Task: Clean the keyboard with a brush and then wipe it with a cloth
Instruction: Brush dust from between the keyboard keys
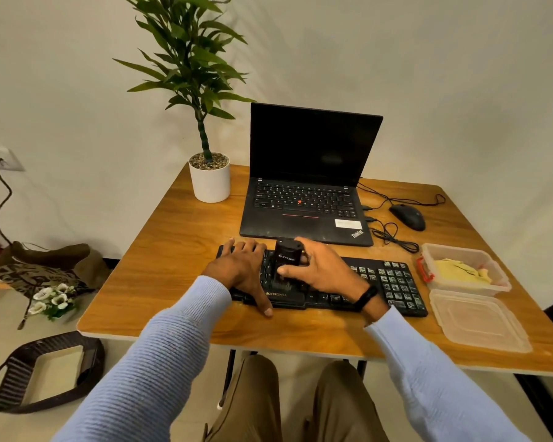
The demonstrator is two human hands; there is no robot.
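Observation:
A black keyboard lies across the front of the wooden table. My left hand rests flat on its left end, fingers straight, thumb reaching the front edge. My right hand grips a black brush by its handle, held upright with the bristles down on the keys left of the middle. A yellow cloth lies inside an open clear plastic box to the right of the keyboard.
An open black laptop stands behind the keyboard, with a black mouse and its cables to its right. A potted plant stands at the back left. The box lid lies at the front right. Bags lie on the floor at left.

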